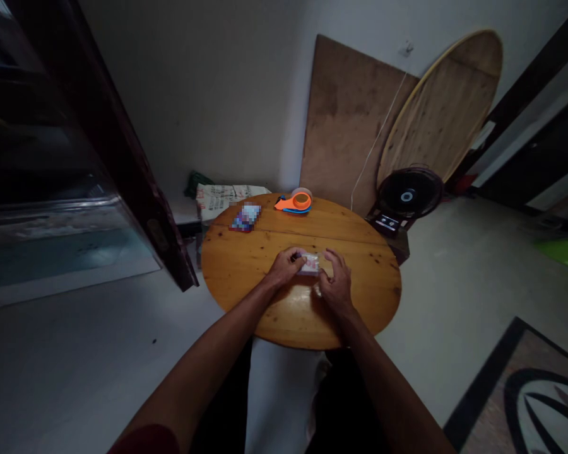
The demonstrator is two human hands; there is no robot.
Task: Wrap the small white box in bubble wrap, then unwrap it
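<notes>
A small white box with pinkish-red marks, shiny like clear plastic on top, is held just over the middle of the round wooden table. My left hand grips its left end, the thumb lying on top and the fingers curled behind. At the box's right end is my right hand, its thumb at the near corner and its index finger raised apart from it. The underside of the box is hidden.
An orange tape dispenser with a tape roll rests at the table's far edge. Left of it lies a phone-like flat object, pixelated. A dark round fan stands beyond the table's right side. Boards lean on the wall.
</notes>
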